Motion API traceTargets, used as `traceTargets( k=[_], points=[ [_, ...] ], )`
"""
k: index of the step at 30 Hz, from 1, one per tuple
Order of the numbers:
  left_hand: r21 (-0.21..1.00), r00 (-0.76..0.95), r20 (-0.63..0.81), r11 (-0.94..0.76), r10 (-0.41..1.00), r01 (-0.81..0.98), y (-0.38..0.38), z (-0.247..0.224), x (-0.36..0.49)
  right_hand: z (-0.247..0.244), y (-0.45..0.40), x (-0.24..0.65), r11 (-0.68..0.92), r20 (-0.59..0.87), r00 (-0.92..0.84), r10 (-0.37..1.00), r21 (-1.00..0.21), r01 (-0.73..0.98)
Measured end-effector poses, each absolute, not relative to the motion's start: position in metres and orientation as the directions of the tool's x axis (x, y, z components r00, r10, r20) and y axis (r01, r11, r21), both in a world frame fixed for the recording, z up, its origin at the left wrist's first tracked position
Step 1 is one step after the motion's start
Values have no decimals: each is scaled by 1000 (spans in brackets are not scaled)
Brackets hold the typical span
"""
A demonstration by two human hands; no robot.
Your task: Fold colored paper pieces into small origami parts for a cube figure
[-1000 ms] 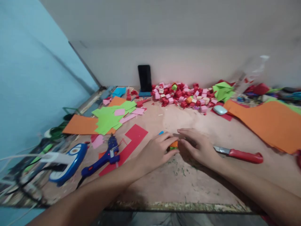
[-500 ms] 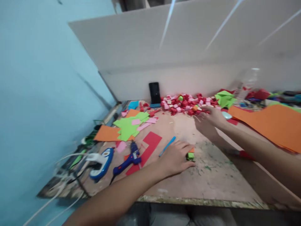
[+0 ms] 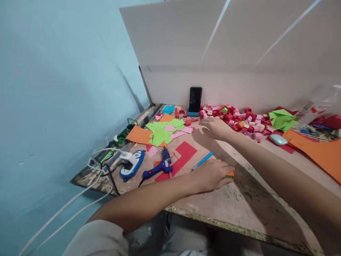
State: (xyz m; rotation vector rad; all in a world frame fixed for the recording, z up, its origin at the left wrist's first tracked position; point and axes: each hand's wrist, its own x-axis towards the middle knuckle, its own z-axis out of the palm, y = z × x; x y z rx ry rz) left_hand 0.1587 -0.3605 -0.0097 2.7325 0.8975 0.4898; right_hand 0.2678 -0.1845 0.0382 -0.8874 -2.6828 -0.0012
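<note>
- Head view, near middle: the left hand (image 3: 213, 174) rests low over the table (image 3: 229, 209), fingers and thumb curled around a small orange-and-green block (image 3: 230, 174), mostly hidden beneath it.
- Head view, farther back: the right hand (image 3: 215, 128) is stretched out above the table, near the left end of a heap of red and pink cubes (image 3: 239, 122). Its fingers are extended and loose, with nothing visible in them.
- Risk: a black phone (image 3: 195, 99) stands upright just behind the right hand; a careless sweep could tip it or scatter cubes.
- Risk: a blue glue gun (image 3: 157, 169) lies near the left forearm; if hot, drawing the arm back could burn it or drag the gun.
- Risk: a blue stick-like tool (image 3: 202, 161) lies beside the left hand; a sideways nudge could roll it.
</note>
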Motion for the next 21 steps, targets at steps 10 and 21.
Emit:
traceTargets(
  k=[10, 21],
  points=[
    [340, 772, 263, -805, 578, 486, -366, -11, 161, 38, -209, 356, 744, 228, -713, 664, -303, 596],
    [256, 835, 257, -868, 486, 426, -375, 0, 161, 10, -265, 346, 615, 275, -608, 745, -636, 466]
  ],
)
